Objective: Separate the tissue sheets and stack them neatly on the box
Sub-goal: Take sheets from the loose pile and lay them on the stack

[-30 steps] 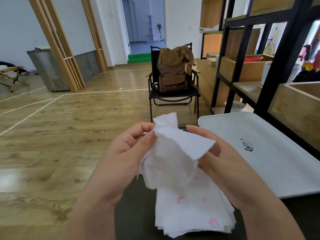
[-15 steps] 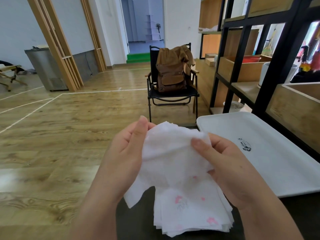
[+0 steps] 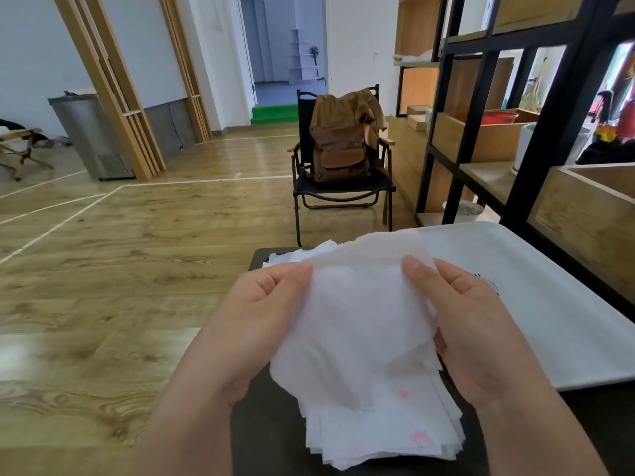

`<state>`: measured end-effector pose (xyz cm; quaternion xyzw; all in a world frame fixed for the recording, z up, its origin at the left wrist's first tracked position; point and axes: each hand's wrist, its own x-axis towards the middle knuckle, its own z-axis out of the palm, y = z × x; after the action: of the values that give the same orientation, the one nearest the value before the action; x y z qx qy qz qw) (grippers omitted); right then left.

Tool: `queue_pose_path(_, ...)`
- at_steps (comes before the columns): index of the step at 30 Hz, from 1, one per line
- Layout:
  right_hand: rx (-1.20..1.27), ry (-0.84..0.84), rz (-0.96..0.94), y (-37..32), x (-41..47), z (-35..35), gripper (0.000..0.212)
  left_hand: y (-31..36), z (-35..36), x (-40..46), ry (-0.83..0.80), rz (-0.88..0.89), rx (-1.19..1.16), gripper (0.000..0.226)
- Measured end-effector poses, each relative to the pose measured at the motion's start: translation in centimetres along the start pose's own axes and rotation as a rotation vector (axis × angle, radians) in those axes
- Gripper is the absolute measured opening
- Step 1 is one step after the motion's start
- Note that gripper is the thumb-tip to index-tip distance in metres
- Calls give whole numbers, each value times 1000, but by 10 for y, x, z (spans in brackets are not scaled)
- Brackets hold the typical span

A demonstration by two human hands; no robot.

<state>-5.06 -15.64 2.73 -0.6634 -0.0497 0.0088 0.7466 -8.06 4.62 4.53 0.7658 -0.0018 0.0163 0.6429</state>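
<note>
A tissue sheet (image 3: 357,304) is held spread between both hands above a dark worktop (image 3: 271,424). The left hand (image 3: 247,324) pinches its left edge, thumb on the near face and fingers (image 3: 275,286) curled behind; the right hand (image 3: 470,334) pinches the right edge the same way, thumb tip near the top corner. The sheet hangs slightly slack, and its lower part drapes over a stack (image 3: 385,431) of tissues lying on the worktop just below the hands. The stack's edges are fanned and uneven, and pink printed marks show on its top sheets. More white tissue edges (image 3: 292,257) peek out behind the held sheet, on the far side of the worktop. To the right, touching the worktop's edge, lies a white tray (image 3: 549,304) with a small dark print. Beyond stands a black folding chair (image 3: 340,194) carrying a brown backpack (image 3: 340,146), on a wooden floor (image 3: 103,269). A black-framed shelf (image 3: 481,97) with wooden boxes fills the right side.
</note>
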Motion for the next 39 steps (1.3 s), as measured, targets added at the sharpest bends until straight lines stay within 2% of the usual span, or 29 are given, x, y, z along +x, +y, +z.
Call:
queue_pose_path(3,-124,130,-66,1,-1,-1,41,-5,-3,4,53,-44,-18,39)
queue_pose_path(7,-148,192,-100,-1,0,-3,23,-11,-7,10,133,-75,-128,14)
queue_pose_path(9,-119,196,-96,0,1,-4,17,-20,-12,17,273,-86,-189,12)
queue_pose_path(13,-132,238,-107,0,2,-5,18,-44,-20,27,538,-110,-125,17)
queue_pose_path(16,-123,254,-97,-1,1,-7,20,-62,-21,33,693,-90,135,16)
queue_pose_path(19,-90,193,-94,-4,0,-7,18,-71,-16,33,658,-153,549,17)
queue_pose_path(21,-44,146,-70,-8,0,-8,18,-67,-11,31,676,-146,750,29)
queue_pose_path(22,1,114,-50,-10,0,-8,18,-61,-8,29,711,-82,773,38)
queue_pose_path(24,125,51,3,-15,-2,-7,13,-40,-3,24,687,118,634,55)
queue_pose_path(26,222,-4,54,-19,-3,-8,14,-20,4,20,409,226,392,61)
queue_pose_path(28,291,-52,90,-19,-3,-8,14,-10,14,16,71,180,242,61)
queue_pose_path(30,347,-80,124,-19,-3,-6,14,-11,23,15,-105,132,148,51)
queue_pose_path(33,387,-47,153,-19,-5,-5,14,-11,29,16,-32,170,-1,24)
queue_pose_path(36,383,40,161,-16,-4,-6,22,-12,30,16,121,179,-151,27)
queue_pose_path(37,344,39,161,-15,-3,-6,20,-12,31,15,184,199,-187,26)
queue_pose_path(39,247,-15,131,-13,-2,-5,34,-12,36,13,319,232,-215,21)
